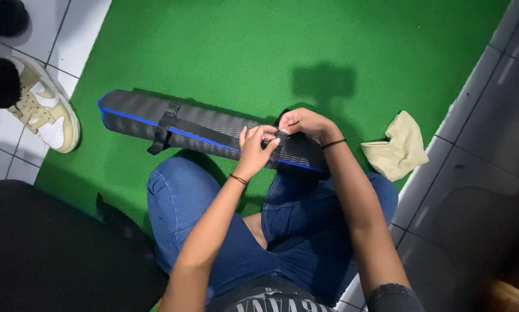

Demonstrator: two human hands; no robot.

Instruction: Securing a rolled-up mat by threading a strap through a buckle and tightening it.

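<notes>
Sneaker [47, 112] in tan and white, someone else's, stands on the pale tiles far out to the left of our grip, well apart from it. Between that shoe and our fingers the rolled mat [178, 128] stretches across the green turf [242, 52]: black ribbed foam with a blue edge, its long axis running left to right and slightly downward toward us. Most of its length lies to the left of the grip; only the short right end sits under our hands, just above our knees in blue jeans [306, 214]. A black strap [201, 128] runs along the top of the roll from a loop near the far left end into our fingers. Our left hand [256, 149] pinches the strap against the roll, fingers closed narrow on it. Touching it, our right hand [306, 124] curls shut on the same strap at the mat's end, nearer that end. Right of the grip, apart, a beige cloth [398, 147] lies crumpled.
</notes>
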